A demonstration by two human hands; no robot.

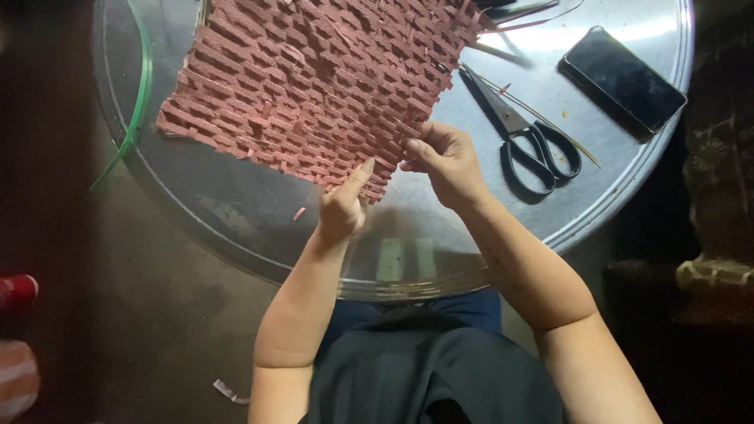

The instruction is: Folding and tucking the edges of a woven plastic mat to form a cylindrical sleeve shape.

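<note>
Head view, looking straight down. A reddish-pink woven mat of flat strips (314, 78) lies on a round shiny metal counter (408, 259), spread over its upper left part, w/ the near corner pointing toward the person. Left hand (343, 206) sits at that near corner, index finger stretched up against the mat's edge, other fingers curled in; whether it actually pinches a strip I can't tell. Right hand (446, 161) is just beside it, on the right of the corner, thumb & fingertips closed narrowly on the loose strip ends at the edge. Both hands nearly touch each other at the corner.

Right of the hands: black-handled scissors (525, 137) lie flat on the counter, blades pointing up-left, w/ a thin pale stick beside them. Further right, near the rim, a dark rectangular phone (624, 78), screen off. A green plastic band (137, 94) curves along the counter's left edge. A few strip scraps lie on the counter & on the floor.

Handling, as a judgement: mat looks light, flexible, somewhat springy; strips prob. papery or thin plastic, apt to fray or slip out at the unfinished edges. Best held by the woven body near the corner, not by single loose ends.
</note>
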